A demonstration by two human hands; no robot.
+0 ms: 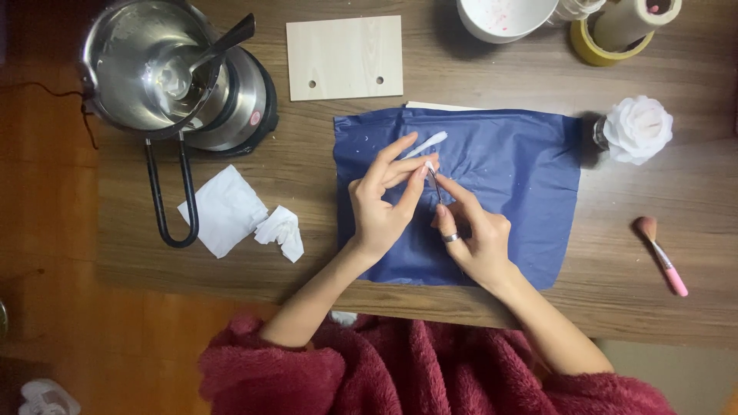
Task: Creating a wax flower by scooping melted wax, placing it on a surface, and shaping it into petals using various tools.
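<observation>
My left hand [382,207] pinches a thin white strip [425,144] between thumb and fingers, above a blue plastic sheet [523,177] spread on the wooden table. My right hand [475,237], with a ring on one finger, holds slim metal tweezers [436,184] whose tips meet the strip's lower end right beside my left fingertips. Both hands hover over the middle of the blue sheet. Dark red fluffy sleeves show at the bottom edge.
A steel pot [131,69] with a spoon sits on a small burner at the back left. Crumpled white tissues [238,215] lie beside it. A pale wooden board [346,58], a white bowl [503,19], tape rolls [615,34], a white flower [638,129] and a pink brush [661,255] surround the sheet.
</observation>
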